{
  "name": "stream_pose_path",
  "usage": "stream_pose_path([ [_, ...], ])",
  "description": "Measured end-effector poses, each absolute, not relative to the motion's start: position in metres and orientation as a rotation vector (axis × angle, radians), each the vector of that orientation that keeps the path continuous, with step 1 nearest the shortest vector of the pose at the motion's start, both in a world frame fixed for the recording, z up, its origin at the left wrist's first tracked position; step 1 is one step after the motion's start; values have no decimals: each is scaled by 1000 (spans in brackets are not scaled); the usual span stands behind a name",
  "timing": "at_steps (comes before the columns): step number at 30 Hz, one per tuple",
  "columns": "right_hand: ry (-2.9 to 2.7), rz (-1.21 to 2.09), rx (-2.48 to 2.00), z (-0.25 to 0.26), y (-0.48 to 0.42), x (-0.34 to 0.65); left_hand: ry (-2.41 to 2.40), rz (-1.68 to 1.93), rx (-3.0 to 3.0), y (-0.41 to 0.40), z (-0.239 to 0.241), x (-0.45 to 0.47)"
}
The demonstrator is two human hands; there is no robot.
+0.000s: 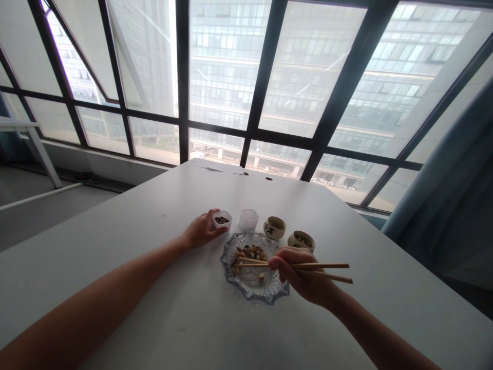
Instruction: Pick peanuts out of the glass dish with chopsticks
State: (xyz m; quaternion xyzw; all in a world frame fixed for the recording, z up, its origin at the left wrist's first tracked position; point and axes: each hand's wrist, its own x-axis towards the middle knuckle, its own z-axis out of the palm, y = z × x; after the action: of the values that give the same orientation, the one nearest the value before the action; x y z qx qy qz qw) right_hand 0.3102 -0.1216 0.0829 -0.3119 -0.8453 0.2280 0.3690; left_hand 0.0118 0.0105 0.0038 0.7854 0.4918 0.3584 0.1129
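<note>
glass dish (269, 293): nuts | right fingers (278, 263) pinch chopsticks (323, 271) | left fingers (215, 232) grip small cup (222, 220): dark bits

Only one marking seen: dark brush-style characters painted on the side of the small round cup (274, 227), on the desk (154, 288) behind the glass dish. Too small to read. No other text, label or number legible.

glass plate (252, 288) 1 — small cups (222, 220) 2 (white) — ceramic bowls (275, 227) 2 — chopsticks (308, 270) 2
</note>
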Motion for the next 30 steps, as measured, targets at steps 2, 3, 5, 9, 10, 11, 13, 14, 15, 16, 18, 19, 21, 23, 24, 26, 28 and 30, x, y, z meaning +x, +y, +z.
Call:
stream_pose_path([
  [2, -2165, 617, -811, 81, -120, 310, 1439, 1069, 2299, 11, 3, 12],
  [3, -2152, 636, -830, 79, -119, 310, 1437, 1073, 2299, 11, 3, 12],
  [5, -2116, 685, -876, 77, -116, 312, 1440, 1062, 2304, 11, 3, 12],
  [9, -2042, 802, -972, 72, -110, 317, 1456, 1018, 2311, 9, 6, 12],
  [10, -2032, 820, -980, 72, -110, 317, 1457, 1015, 2310, 8, 7, 12],
  [11, -2024, 827, -985, 71, -109, 317, 1456, 1017, 2307, 8, 7, 12],
  [13, -2023, 821, -970, 71, -111, 316, 1451, 1025, 2300, 8, 8, 12],
  [14, -2025, 815, -957, 70, -112, 315, 1449, 1027, 2296, 8, 7, 12],
  [15, -2023, 813, -946, 70, -113, 314, 1450, 1027, 2293, 8, 7, 12],
  [16, -2008, 819, -937, 70, -114, 313, 1451, 1023, 2293, 8, 7, 12],
  [18, -1911, 848, -943, 70, -114, 311, 1451, 1016, 2297, 8, 7, 12],
  [19, -1820, 862, -958, 70, -112, 312, 1450, 1018, 2299, 9, 7, 12],
  [21, -1575, 878, -986, 72, -105, 317, 1449, 1032, 2301, 8, 7, 12],
  [23, -1314, 892, -1001, 75, -93, 327, 1448, 1040, 2297, 8, 7, 12],
  [24, -1201, 916, -1006, 77, -87, 333, 1449, 1041, 2294, 8, 7, 13],
  [26, -1049, 962, -1023, 79, -76, 345, 1449, 1047, 2288, 8, 7, 13],
  [28, -962, 995, -1035, 79, -70, 353, 1445, 1065, 2284, 8, 6, 13],
  [30, -917, 1021, -1037, 79, -68, 357, 1443, 1077, 2283, 8, 6, 13],
])
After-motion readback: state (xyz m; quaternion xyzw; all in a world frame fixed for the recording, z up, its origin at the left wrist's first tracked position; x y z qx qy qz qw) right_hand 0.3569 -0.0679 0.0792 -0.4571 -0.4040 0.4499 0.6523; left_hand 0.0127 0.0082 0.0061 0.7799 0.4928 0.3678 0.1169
